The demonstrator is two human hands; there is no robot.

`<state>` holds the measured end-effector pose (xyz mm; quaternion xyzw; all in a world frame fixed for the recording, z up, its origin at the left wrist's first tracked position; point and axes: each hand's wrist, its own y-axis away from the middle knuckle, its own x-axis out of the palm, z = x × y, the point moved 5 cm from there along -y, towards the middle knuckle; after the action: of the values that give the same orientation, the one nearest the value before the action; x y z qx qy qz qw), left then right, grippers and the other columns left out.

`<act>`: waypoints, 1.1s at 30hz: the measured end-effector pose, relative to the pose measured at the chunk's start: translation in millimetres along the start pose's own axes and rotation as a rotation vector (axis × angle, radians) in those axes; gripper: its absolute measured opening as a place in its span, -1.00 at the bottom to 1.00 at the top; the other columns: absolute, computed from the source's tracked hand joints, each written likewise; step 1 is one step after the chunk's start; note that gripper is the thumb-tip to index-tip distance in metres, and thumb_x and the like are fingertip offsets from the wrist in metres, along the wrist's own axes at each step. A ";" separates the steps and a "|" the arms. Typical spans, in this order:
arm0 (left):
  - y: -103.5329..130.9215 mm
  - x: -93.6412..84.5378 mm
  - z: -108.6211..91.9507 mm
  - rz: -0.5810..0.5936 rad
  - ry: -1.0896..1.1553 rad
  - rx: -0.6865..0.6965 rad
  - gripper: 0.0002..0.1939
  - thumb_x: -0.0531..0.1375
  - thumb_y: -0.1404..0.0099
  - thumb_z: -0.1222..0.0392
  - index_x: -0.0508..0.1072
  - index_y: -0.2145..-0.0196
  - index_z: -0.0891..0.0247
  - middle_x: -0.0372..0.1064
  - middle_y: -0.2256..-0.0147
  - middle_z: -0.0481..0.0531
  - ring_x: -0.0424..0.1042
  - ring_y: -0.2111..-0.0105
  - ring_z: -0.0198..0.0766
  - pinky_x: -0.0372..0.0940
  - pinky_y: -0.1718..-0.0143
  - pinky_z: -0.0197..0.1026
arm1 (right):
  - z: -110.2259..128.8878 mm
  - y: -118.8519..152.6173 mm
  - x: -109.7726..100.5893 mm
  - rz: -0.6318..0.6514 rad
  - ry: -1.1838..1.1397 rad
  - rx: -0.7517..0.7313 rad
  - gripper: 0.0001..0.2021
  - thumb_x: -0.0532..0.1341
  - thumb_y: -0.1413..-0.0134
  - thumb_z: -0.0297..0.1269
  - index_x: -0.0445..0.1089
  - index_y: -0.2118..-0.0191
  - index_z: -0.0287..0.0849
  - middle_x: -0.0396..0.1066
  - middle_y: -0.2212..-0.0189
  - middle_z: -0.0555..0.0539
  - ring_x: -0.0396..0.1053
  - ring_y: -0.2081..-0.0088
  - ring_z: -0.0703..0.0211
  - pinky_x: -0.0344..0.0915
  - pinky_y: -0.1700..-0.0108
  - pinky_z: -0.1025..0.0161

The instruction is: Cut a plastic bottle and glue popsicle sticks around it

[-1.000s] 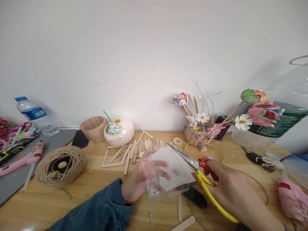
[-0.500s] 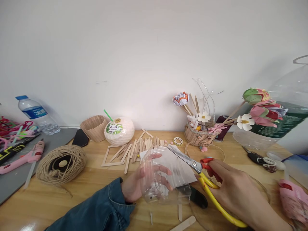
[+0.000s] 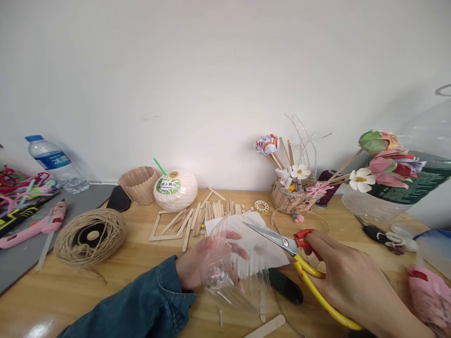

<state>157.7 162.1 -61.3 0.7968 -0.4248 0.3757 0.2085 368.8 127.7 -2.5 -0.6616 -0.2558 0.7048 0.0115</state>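
Observation:
My left hand [image 3: 200, 260] is wrapped round a clear plastic bottle section [image 3: 225, 277], its fingers visible through the thin, ribbed wall. In my right hand [image 3: 348, 277] are scissors [image 3: 275, 237] with red and yellow handles. Their blades look nearly closed and point left, beside the upper right part of the plastic; whether they touch it I cannot tell. Behind the plastic lies a white sheet of paper [image 3: 278, 256]. A black-handled tool [image 3: 287, 286] lies partly behind the plastic, and a wooden craft stick [image 3: 266, 327] rests nearer me.
Twine [image 3: 109, 234], a craft-stick cup [image 3: 137, 188] and a white coconut [image 3: 186, 190] stand at left. Loose craft sticks [image 3: 214, 211] lie mid-table. Paper flowers [image 3: 387, 169] rise from a small basket [image 3: 285, 199] at right. Pink glue guns [image 3: 428, 291] lie at both sides.
The plastic section has turned in my left hand and tilted, with its lower end now toward the front. The scissors have dropped slightly and their tips stand clearer of the plastic's outline.

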 end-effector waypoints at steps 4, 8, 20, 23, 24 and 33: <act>-0.5 0.6 0.9 -0.007 0.005 0.000 -0.43 0.22 -0.08 -0.13 0.30 0.06 0.29 0.38 0.19 0.16 0.52 0.41 -0.08 0.28 0.50 -0.24 | 3.1 -0.3 -1.1 -0.018 0.007 0.000 -0.78 0.17 0.02 -0.06 0.19 0.43 -0.08 0.35 0.60 0.04 0.33 0.62 0.17 0.07 0.59 0.30; -0.4 1.0 -0.3 0.007 0.005 0.001 -0.43 0.24 -0.06 -0.14 0.30 0.08 0.28 0.38 0.20 0.15 0.52 0.42 -0.06 0.29 0.50 -0.21 | 5.9 -0.9 -4.1 -0.067 0.007 -0.010 -0.76 0.17 0.01 -0.05 0.18 0.49 -0.08 0.30 0.66 0.06 0.27 0.69 0.23 0.05 0.63 0.33; -0.7 -3.6 2.8 0.024 -0.016 -0.027 -0.43 0.24 -0.06 -0.13 0.30 0.06 0.26 0.37 0.19 0.14 0.53 0.41 -0.05 0.27 0.61 -0.31 | 9.6 -1.6 -5.0 -0.097 0.058 -0.042 -0.75 0.13 -0.02 -0.03 0.22 0.46 -0.09 0.35 0.63 0.02 0.30 0.67 0.20 0.04 0.63 0.31; -2.1 -3.3 9.5 0.054 0.001 -0.056 -0.44 0.25 -0.06 -0.09 0.30 0.05 0.24 0.36 0.19 0.13 0.53 0.40 -0.03 0.27 0.60 -0.31 | 11.7 -2.0 -3.8 -0.091 0.095 -0.012 -0.76 0.14 0.00 -0.02 0.18 0.45 -0.07 0.34 0.64 0.04 0.31 0.68 0.16 0.02 0.66 0.29; -2.3 -3.4 10.5 0.055 0.008 -0.054 -0.44 0.26 -0.06 -0.08 0.30 0.04 0.24 0.36 0.18 0.13 0.53 0.40 -0.04 0.29 0.57 -0.29 | 12.6 -2.1 -4.1 -0.096 0.093 -0.010 -0.76 0.14 0.00 -0.02 0.17 0.45 -0.07 0.34 0.64 0.05 0.30 0.69 0.16 0.02 0.66 0.29; -1.7 -1.1 8.3 0.064 0.016 -0.074 -0.37 0.25 -0.02 -0.19 0.33 0.06 0.28 0.37 0.18 0.16 0.52 0.42 -0.04 0.21 0.62 -0.34 | 12.4 -0.3 -3.3 -0.111 -0.008 -0.039 -0.78 0.14 -0.02 -0.08 0.19 0.47 -0.08 0.29 0.65 0.06 0.24 0.68 0.25 0.08 0.61 0.32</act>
<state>162.2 158.2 -67.5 0.7714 -0.4622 0.3726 0.2292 357.4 122.6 0.6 -0.6435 -0.3057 0.7007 0.0369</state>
